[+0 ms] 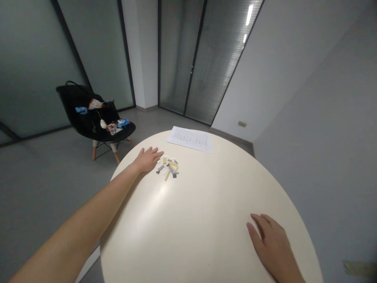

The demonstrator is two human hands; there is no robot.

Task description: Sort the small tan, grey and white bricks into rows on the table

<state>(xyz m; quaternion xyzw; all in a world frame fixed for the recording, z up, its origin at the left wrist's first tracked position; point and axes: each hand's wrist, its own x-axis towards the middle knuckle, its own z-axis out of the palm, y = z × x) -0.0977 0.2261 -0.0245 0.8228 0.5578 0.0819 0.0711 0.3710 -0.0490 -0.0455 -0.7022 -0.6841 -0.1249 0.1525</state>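
My left hand [147, 159] lies flat at the far left of a round cream table [200, 200], holding nothing. Its fingertips stop just short of a small heap of flat grey, yellow and white pieces [167, 167], which look like small plastic building parts. Beyond the heap lies a printed sheet of paper [190, 139] near the far rim. My right hand [271, 243] rests on the table's near right edge, fingers spread and empty, far from the heap.
A black shell chair [88, 118] with wooden legs stands beyond the table's left side, holding a black bag and several small packets. Grey floor surrounds the table. Glass partitions with dark frames stand behind, and a grey wall runs along the right.
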